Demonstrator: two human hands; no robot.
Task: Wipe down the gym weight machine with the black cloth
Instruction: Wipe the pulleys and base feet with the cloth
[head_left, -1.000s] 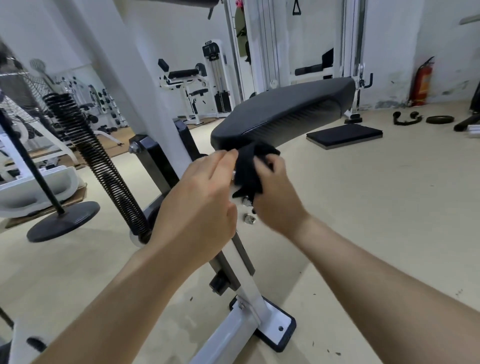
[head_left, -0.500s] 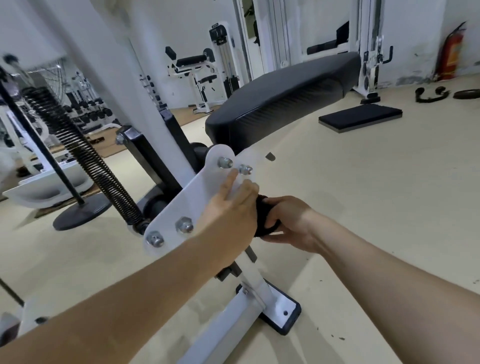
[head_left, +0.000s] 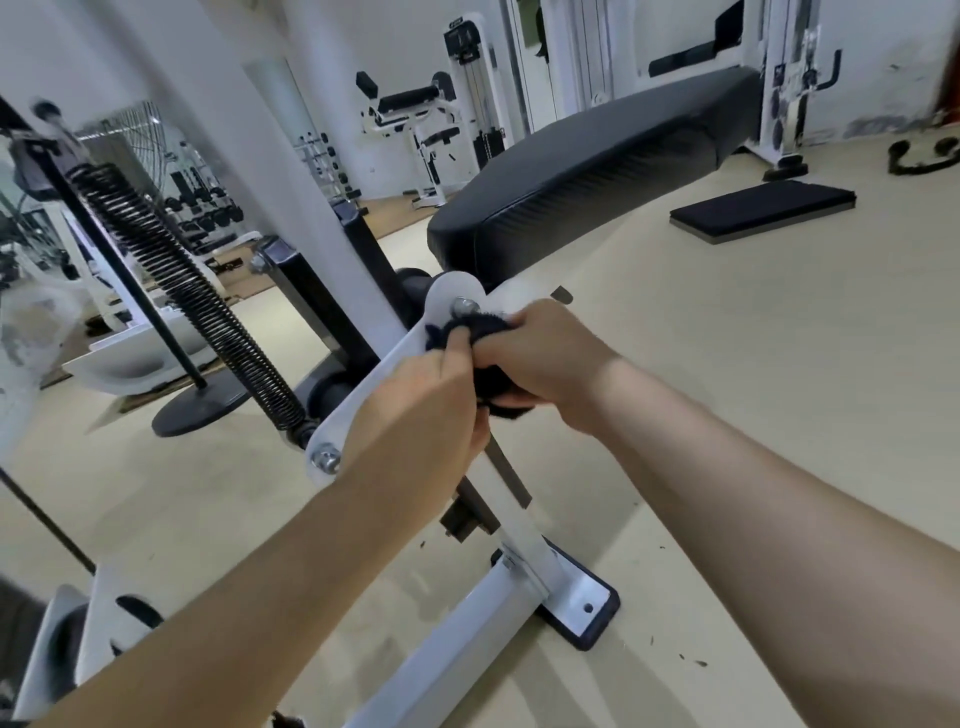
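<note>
Beige gym floor fills the frame. The white weight machine (head_left: 311, 208) crosses centre, with its black pad (head_left: 597, 171) at upper right. At mid-frame the right hand (head_left: 545, 358) has its grip clamped round the bunched black cloth (head_left: 480, 326), pressing it against the bolted plate (head_left: 439, 293). The left hand (head_left: 415, 415) pinches the cloth too.

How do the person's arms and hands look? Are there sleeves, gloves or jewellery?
The left forearm and right forearm are bare, and no sleeve is in view. The left hand and right hand wear no gloves. No ring, watch or bracelet shows.
</note>
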